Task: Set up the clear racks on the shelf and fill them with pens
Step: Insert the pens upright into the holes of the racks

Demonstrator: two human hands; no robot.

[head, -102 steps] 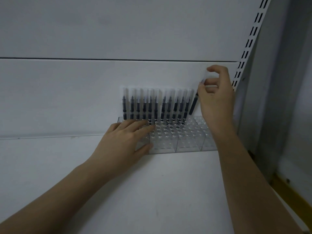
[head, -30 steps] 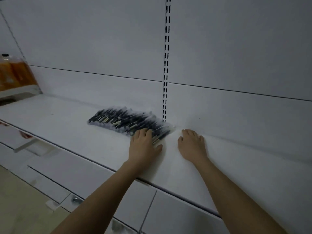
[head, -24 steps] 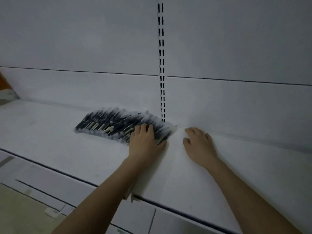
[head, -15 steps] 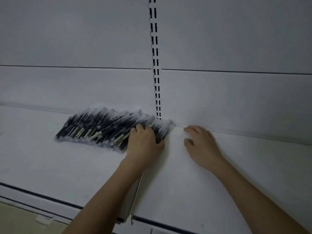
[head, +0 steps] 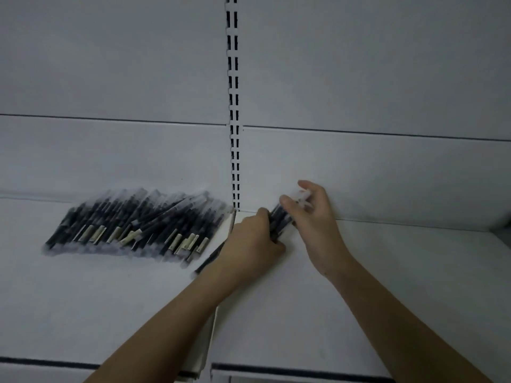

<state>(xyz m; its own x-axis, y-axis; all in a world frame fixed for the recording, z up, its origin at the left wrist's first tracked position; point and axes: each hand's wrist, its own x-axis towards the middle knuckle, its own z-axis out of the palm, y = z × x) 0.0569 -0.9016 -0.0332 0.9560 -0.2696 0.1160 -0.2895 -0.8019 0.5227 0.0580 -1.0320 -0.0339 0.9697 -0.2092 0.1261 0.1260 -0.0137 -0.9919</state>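
Dark pens bundle (head: 280, 217), left hand (head: 253, 241) and right hand (head: 315, 214) fingers both curled gripping it

Dim, bluish light; soft motion blur.

head view | from above, facing forward-down | near shelf (head: 359, 299) | single view
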